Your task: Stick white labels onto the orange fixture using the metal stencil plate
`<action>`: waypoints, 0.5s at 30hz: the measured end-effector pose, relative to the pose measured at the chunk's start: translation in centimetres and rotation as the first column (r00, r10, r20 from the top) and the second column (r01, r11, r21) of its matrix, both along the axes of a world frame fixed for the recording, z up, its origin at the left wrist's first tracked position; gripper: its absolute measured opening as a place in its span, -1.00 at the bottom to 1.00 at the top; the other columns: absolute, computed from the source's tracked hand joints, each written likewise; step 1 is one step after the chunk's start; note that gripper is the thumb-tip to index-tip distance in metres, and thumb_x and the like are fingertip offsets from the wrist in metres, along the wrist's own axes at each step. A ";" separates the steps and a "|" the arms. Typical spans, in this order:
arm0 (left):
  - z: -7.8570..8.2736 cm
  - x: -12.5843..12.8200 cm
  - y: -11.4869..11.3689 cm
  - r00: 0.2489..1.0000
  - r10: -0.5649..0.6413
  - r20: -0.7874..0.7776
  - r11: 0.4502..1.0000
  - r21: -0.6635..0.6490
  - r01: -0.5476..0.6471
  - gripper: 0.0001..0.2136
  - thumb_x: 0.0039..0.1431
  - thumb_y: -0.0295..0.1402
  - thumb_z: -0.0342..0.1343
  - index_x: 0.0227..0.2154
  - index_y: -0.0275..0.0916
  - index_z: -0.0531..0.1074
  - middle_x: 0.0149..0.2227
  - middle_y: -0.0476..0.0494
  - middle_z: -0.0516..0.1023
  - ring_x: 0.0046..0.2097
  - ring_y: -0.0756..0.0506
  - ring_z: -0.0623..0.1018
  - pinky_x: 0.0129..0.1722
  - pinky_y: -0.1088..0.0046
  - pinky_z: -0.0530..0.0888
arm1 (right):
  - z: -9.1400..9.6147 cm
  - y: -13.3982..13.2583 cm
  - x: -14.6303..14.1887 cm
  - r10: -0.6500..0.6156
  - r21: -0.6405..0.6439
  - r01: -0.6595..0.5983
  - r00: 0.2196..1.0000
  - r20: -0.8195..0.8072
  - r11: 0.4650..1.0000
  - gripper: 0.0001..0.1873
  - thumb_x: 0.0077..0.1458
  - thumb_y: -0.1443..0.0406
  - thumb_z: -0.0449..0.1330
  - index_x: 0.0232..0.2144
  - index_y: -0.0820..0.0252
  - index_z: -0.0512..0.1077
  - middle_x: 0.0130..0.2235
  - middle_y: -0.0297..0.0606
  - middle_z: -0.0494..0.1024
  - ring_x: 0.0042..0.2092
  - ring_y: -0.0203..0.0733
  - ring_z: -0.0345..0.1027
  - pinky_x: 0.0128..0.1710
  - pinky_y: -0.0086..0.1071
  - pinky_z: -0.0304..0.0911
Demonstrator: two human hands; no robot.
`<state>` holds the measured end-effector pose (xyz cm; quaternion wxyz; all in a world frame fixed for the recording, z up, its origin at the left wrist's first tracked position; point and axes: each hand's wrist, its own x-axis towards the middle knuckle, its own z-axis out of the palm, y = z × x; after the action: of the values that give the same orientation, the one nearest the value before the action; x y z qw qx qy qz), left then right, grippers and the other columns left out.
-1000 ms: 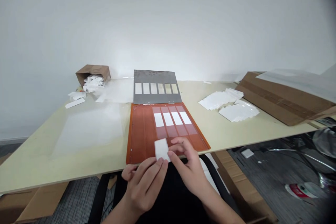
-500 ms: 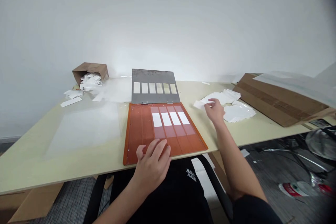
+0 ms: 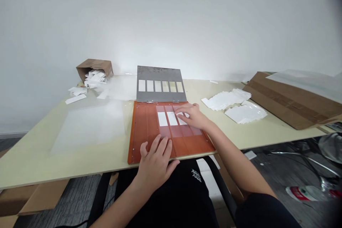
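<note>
An orange-brown board (image 3: 140,128) lies at the table's front edge, its hinged grey metal plate (image 3: 160,71) raised at the back, with a row of rectangular cut-outs. Thin translucent pieces with white rectangles (image 3: 171,118) lie side by side in the board's right-hand channels. My left hand (image 3: 155,164) rests on the board's front edge, fingers spread and holding nothing. Above the white rectangles is my right hand (image 3: 193,115), thumb and fingers bent close together; whatever lies between its fingertips is too small to make out. That hand partly covers the rightmost rectangles.
To the right are two fanned stacks of white packets (image 3: 245,112) and a large cardboard box (image 3: 291,103). At back left, a small open carton (image 3: 94,65) spills white cards. A translucent sheet (image 3: 88,128) covers part of the table at left. A white wall stands behind.
My right hand has moved left from the white packet stack to over the board. My left hand stays at the board's front edge, its thumb now further out. The view has shifted slightly.
</note>
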<state>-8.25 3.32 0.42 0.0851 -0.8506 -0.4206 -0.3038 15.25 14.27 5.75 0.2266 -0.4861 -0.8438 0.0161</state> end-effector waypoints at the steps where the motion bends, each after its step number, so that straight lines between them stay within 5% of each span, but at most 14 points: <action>1: -0.1 0.0 0.0 1.000 0.001 -0.005 1.000 -0.001 -0.001 -0.60 0.30 -0.07 -0.02 0.00 -0.23 0.47 0.08 -0.21 0.54 0.14 -0.23 0.42 0.10 0.07 0.08 | 0.2 0.0 -1.1 0.041 0.001 -0.041 0.999 0.014 0.999 -0.78 0.25 0.29 0.08 -0.21 0.08 0.54 -0.08 -0.24 0.61 -0.01 -0.10 0.40 -0.07 -0.21 0.01; 6: 0.0 -0.1 0.0 0.999 0.002 -0.038 1.000 -0.019 -0.002 -0.56 0.30 -0.03 -0.05 0.01 -0.23 0.47 0.07 -0.19 0.55 0.16 -0.24 0.41 0.10 0.05 0.08 | 0.3 0.3 -3.5 0.138 -0.027 -0.136 0.983 0.121 0.990 -0.68 0.25 0.38 0.01 -0.18 0.08 0.57 -0.08 -0.18 0.62 -0.07 -0.06 0.38 -0.12 -0.19 -0.07; 15: 0.4 0.0 -0.1 0.998 0.010 -0.066 0.998 -0.065 -0.015 -0.54 0.30 -0.02 -0.08 0.04 -0.21 0.45 0.08 -0.18 0.54 0.19 -0.25 0.37 0.10 0.04 0.07 | -0.4 0.3 -3.6 0.163 -0.033 -0.160 0.968 0.188 0.987 -0.58 0.18 0.47 -0.03 -0.16 0.04 0.57 -0.06 -0.24 0.61 -0.05 -0.05 0.35 -0.14 -0.19 -0.15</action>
<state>-8.29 3.18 0.87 0.0728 -0.8598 -0.4327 -0.2612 11.62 14.57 5.35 0.1385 -0.4170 -0.8983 -0.0048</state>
